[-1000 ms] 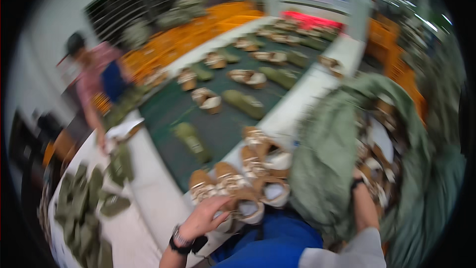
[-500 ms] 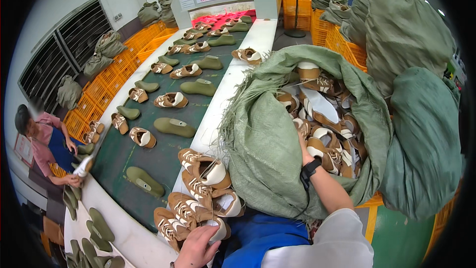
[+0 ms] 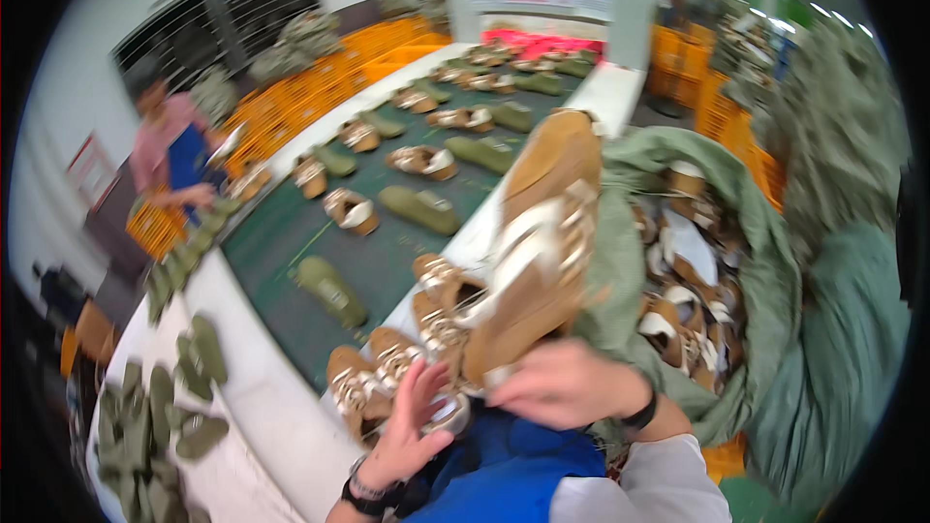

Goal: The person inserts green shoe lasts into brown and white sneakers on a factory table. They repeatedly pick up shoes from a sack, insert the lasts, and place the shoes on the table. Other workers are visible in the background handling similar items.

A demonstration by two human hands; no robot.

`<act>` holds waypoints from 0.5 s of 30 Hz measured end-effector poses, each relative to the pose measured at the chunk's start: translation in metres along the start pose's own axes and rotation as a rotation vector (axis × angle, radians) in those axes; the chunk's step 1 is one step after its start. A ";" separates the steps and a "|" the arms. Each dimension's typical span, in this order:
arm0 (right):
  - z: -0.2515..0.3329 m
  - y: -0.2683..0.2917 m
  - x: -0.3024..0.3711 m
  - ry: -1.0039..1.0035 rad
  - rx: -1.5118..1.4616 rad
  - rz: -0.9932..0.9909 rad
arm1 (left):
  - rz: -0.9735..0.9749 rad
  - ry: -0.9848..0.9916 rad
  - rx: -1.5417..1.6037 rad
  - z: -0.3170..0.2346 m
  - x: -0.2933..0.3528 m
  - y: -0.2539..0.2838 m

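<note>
Since half a second ago my right hand (image 3: 567, 387) has lifted a grasped tan sandal (image 3: 538, 252) from the green sack (image 3: 775, 329) at three o'clock, left hand (image 3: 412, 421) released over stacked sandals (image 3: 397, 368), many left.

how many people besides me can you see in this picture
1: a co-worker in a pink top and blue apron stands at the far left of the green belt. Others may be hidden behind the sacks.

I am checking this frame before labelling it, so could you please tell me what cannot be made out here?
- Sandal stack in the right hand, head view: motion blur smears the straps, so the count is unclear.
- Left hand: blurred; contact with the sandals on the edge cannot be told.
- Sack contents: deeper layers are hidden by its green fabric.
- Far sandals on the belt: too small.
</note>
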State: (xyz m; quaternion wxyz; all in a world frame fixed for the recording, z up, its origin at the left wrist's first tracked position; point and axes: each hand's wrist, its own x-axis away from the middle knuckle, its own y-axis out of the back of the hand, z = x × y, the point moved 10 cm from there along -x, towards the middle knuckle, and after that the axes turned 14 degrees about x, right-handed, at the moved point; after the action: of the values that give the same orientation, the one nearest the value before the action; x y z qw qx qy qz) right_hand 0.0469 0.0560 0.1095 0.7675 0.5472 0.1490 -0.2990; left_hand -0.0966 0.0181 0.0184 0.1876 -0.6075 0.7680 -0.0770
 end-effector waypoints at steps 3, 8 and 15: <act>0.044 -0.087 -0.054 0.187 0.115 0.037 | -0.269 0.040 0.363 0.020 0.018 0.035; 0.066 -0.121 -0.089 0.276 -0.067 0.026 | -0.531 -0.004 0.408 0.013 0.068 0.092; -0.063 -0.003 -0.003 -0.348 0.215 -0.268 | -0.875 -0.035 0.492 -0.016 0.120 0.243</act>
State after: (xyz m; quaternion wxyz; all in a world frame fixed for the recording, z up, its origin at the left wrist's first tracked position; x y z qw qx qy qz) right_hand 0.0485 0.1148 0.0866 0.6724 0.5413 0.0529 -0.5021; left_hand -0.3458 -0.0387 -0.0742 0.2886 -0.8115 0.3970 -0.3171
